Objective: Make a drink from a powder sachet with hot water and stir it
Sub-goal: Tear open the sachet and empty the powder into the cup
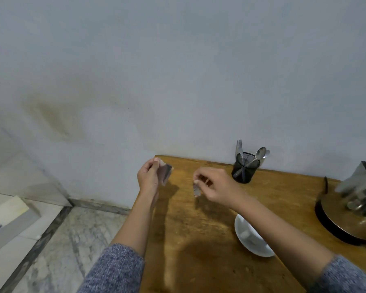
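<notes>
Left of the white cup (251, 237), above the wooden worktop (199, 240), the left hand (149, 176) pinches a greyish, blurred sachet (166, 173); the right hand (216, 187) fingers (197, 181) pinch its torn-off strip (196, 190).

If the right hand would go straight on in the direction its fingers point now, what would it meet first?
The right hand, pinching a torn strip, points left toward the left hand holding the sachet. That sachet would probably come first; depth is unclear.

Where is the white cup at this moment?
The cup stands on a saucer on the table, lower right, partly under the right forearm, left of the kettle.
</notes>
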`<state>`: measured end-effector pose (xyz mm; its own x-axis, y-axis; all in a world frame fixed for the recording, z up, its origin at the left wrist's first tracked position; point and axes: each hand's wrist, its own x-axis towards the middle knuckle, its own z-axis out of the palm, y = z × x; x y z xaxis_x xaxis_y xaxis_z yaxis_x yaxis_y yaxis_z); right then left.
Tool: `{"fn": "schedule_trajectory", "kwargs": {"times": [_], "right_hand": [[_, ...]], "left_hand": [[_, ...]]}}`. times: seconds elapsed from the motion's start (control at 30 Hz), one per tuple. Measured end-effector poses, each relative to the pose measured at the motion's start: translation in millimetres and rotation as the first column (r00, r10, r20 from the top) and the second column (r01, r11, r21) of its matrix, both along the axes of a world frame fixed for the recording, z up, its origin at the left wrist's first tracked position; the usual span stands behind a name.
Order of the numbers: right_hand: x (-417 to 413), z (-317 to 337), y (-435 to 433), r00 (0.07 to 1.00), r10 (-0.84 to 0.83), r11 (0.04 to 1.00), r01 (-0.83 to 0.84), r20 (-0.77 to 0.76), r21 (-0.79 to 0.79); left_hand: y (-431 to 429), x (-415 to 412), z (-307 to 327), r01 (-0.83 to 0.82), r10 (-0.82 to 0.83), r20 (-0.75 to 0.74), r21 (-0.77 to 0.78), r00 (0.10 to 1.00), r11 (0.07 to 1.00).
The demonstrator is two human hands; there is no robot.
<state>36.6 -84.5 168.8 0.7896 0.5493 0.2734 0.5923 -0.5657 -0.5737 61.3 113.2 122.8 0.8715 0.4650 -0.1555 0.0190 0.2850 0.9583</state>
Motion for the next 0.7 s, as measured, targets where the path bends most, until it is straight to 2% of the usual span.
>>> {"fn": "schedule_trajectory", "kwargs": {"times": [0.1,0.23,0.3,0.33,0.43,0.53,0.6,0.7], "right_hand": [[6,-39,5,0.924,-0.216,0.966,0.249,-0.315,0.067],[-1,-102,14,0.645,-0.343,0.871,0.491,-0.683,0.026],[-4,-129,23,0.532,-0.352,0.839,0.544,-0.770,-0.008],[-5,-141,26,0.514,-0.367,0.838,0.544,-0.775,-0.037],[-9,-162,33,0.533,-0.421,0.853,0.509,-0.734,-0.119],[-16,-164,31,0.621,-0.464,0.878,0.419,-0.631,-0.233],[-19,-166,27,0.687,-0.441,0.897,0.338,-0.577,-0.284],[-17,-163,19,0.725,-0.406,0.906,0.238,-0.556,-0.351]], "left_hand": [[10,-6,-8,0.001,-0.001,0.037,-0.019,0.999,1.000],[18,-17,-32,0.033,-0.033,0.000,-0.020,0.999,0.999],[22,-23,-44,0.042,-0.041,-0.033,0.002,0.999,0.999],[24,-26,-49,0.054,-0.052,-0.055,0.026,0.997,0.998],[27,-34,-60,0.115,-0.107,-0.093,0.086,0.990,0.990],[25,-37,-61,0.115,-0.103,-0.124,0.093,0.987,0.989],[19,-36,-60,0.123,-0.111,-0.135,0.077,0.985,0.989],[3,-33,-55,0.158,-0.149,-0.150,0.047,0.977,0.986]]}}
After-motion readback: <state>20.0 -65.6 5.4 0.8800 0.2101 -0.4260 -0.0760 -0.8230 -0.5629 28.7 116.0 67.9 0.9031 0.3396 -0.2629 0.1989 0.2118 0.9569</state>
